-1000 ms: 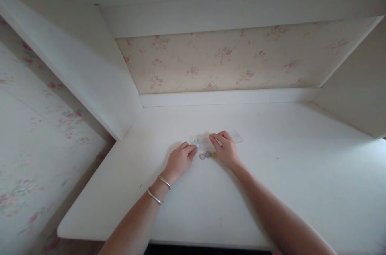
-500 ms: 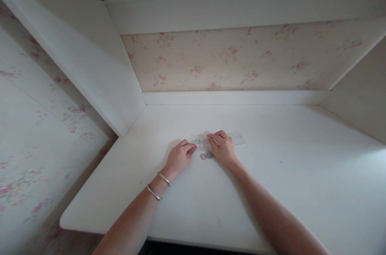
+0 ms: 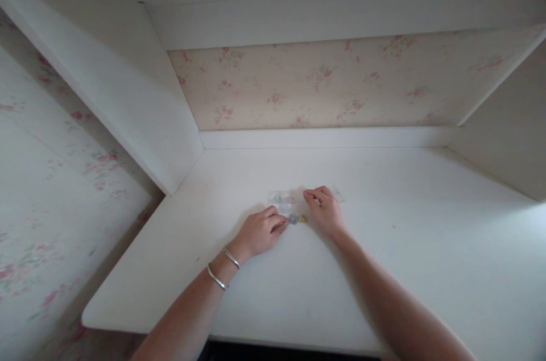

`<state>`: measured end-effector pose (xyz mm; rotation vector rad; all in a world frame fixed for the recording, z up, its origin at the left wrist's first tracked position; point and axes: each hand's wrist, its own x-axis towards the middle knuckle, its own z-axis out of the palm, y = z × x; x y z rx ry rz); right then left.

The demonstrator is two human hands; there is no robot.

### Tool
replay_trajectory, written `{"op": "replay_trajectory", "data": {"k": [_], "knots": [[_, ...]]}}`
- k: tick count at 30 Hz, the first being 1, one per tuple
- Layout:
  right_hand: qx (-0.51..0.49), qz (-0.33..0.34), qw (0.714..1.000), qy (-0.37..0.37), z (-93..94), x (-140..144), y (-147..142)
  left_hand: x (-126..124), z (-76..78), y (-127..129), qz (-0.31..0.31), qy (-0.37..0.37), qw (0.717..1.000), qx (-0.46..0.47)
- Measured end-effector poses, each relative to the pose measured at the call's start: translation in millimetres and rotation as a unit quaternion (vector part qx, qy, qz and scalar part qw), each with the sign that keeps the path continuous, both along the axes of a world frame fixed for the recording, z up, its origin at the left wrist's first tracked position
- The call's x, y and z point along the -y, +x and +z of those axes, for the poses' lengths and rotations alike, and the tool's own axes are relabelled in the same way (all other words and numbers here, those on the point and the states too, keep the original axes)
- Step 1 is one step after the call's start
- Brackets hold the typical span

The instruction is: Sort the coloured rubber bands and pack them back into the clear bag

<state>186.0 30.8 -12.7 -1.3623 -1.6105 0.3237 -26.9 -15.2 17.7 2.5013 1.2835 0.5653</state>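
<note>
I see a clear, shallow plastic case [image 3: 281,200] flat on the white counter [image 3: 256,293], a small greenish piece showing in its left end; its other end shows beyond my right hand [image 3: 326,210]. That hand's thumb and index fingers are drawn together over the case; whether they pinch anything, I cannot tell. My left hand [image 3: 262,230] has its fingertips nearly closed just beside a small purplish loop [image 3: 293,219], with a yellow loop [image 3: 302,219] next to it. I cannot make out their hold.
</note>
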Motion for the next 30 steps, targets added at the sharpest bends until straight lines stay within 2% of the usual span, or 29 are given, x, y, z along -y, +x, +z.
{"op": "replay_trajectory", "data": {"k": [6,19,24,30], "knots": [[0.024,0.03,0.999,0.007,0.2,7.2,-4.1,0.8,0.7,-0.8,0.001,0.014,0.999,-0.048],[0.039,0.038,0.998,-0.002,2.5,9.9,-4.9,-3.5,-7.6,4.1,0.025,0.006,1.0,-0.016],[0.042,0.041,0.998,-0.001,5.7,11.2,-3.2,-5.2,-9.0,4.2,0.035,0.002,0.999,0.04],[0.062,0.028,0.998,0.003,8.4,11.7,-2.5,-8.0,-5.7,10.2,0.076,0.016,0.988,0.132]]}}
